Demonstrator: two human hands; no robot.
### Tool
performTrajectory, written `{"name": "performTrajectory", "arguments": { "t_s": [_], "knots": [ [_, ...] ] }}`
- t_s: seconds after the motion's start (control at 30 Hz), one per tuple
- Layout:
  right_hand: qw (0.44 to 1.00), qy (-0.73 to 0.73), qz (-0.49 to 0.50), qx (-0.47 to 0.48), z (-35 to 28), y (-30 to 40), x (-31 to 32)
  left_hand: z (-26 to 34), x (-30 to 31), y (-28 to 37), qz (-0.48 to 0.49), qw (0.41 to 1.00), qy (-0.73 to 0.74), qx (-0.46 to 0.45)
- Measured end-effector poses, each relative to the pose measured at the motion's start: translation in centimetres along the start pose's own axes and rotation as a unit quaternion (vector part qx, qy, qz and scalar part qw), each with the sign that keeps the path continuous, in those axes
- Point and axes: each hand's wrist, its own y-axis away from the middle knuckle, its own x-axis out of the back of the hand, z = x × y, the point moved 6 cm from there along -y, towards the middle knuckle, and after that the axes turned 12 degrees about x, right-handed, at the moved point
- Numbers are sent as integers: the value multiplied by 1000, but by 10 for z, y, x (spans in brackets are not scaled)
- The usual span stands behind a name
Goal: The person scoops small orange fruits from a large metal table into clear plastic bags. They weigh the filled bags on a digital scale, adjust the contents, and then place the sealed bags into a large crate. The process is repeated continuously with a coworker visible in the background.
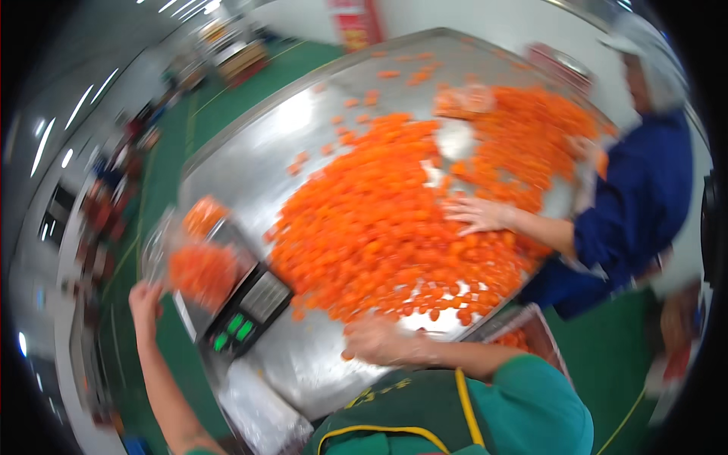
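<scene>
A large heap of small round orange pieces lies on a stainless steel table. At the lower edge of the heap is my right hand, in a thin clear glove, its fingers curled by a few orange pieces; blur hides whether it grips any. My left hand is closed on the rim of a clear plastic bag at the table's left side. Orange pieces fill the bag's lower part, which rests on a digital scale with green displays. Another bagged orange portion sits just behind.
A co-worker in blue stands at the right, both hands at the heap. A stack of clear plastic bags lies at the near left corner. Beside my right arm is a crate with orange pieces. A white round thing lies amid the heap.
</scene>
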Motion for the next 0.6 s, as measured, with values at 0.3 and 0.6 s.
{"name": "performTrajectory", "arguments": {
  "t_s": [0.3, 0.6],
  "knots": [
    [961, 209, -177, -31, 40, 41, -53, 76, -21, -8, 63, 939, 319, -111],
    [972, 180, 146, -46, -16, -61, 178, 169, -21, 79, -14, 954, 260, -151]
  ]
}}
